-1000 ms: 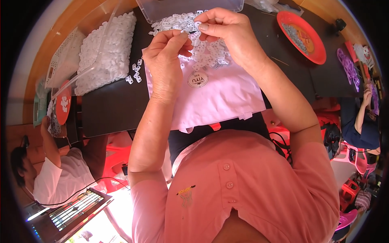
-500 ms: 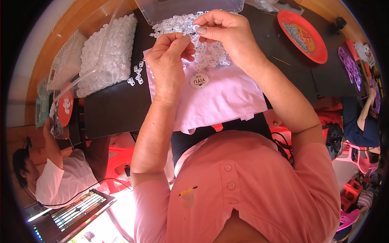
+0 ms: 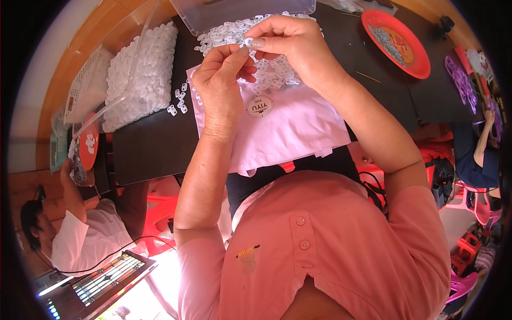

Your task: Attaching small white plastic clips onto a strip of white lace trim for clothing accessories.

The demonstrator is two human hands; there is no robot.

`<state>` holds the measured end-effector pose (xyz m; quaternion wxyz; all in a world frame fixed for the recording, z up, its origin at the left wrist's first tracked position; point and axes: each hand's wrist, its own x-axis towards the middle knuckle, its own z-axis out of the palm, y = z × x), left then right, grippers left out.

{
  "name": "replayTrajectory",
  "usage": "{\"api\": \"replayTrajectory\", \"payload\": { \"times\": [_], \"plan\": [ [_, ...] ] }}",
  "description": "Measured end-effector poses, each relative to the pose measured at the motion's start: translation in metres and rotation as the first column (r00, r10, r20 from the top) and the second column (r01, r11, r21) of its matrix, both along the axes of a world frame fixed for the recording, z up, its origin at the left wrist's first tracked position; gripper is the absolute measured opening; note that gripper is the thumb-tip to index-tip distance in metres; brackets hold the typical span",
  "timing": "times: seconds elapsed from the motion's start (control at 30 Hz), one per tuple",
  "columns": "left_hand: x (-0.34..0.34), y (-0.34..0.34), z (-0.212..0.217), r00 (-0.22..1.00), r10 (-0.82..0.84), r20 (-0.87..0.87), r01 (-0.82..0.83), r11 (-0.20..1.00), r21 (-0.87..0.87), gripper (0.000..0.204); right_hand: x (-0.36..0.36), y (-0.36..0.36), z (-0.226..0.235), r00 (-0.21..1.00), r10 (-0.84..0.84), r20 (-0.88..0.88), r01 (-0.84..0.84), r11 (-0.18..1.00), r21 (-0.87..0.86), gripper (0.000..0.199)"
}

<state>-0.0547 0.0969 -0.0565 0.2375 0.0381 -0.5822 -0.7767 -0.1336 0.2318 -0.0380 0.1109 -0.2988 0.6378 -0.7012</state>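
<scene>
Both of my hands meet over a pink cloth (image 3: 288,130) on the dark table. Thumb and forefinger of my right hand (image 3: 298,45) pinch a small white plastic piece (image 3: 249,41) with a hole in it. Just beside it, my left hand (image 3: 224,74) is closed in a pinch, its fingertips almost touching the piece. What those left fingers hold, if anything, is too small to make out. Beyond and under the hands lies a loose heap of similar white pieces (image 3: 226,31), spilling onto the cloth. A few strays (image 3: 181,101) lie on the tabletop left of the cloth.
A clear bin (image 3: 240,13) stands behind the heap. At left, a big stack of white pieces (image 3: 141,80) sits by a clear container wall. A red plate (image 3: 421,64) with small metal parts stands far right. Co-workers sit at left (image 3: 88,234) and right (image 3: 474,160).
The right hand has shifted slightly left, bringing the white piece closer to the left fingertips. The left hand keeps its pinch. The view has tilted slightly.
</scene>
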Motion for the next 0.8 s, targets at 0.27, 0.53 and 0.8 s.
{"api": "replayTrajectory", "payload": {
  "times": [0.27, 0.53, 0.8],
  "plan": [
    [0.001, 0.002, 0.001, 1.000, -0.007, 0.009, 0.007, 1.000, -0.014, 0.016, -0.001, 0.001, 0.001, 0.999, 0.010, 0.054, -0.009, 1.000, -0.014, 0.016],
    [0.002, 0.003, 0.000, 1.000, 0.012, -0.004, -0.013, 0.995, -0.099, 0.013, 0.003, 0.000, 0.003, 0.999, -0.006, 0.054, 0.004, 0.999, 0.046, 0.013],
    [0.002, 0.006, -0.005, 1.000, 0.030, -0.002, -0.030, 0.999, 0.025, 0.008, 0.011, -0.008, -0.004, 0.997, -0.001, 0.072, 0.003, 1.000, -0.018, 0.011]
  ]
}}
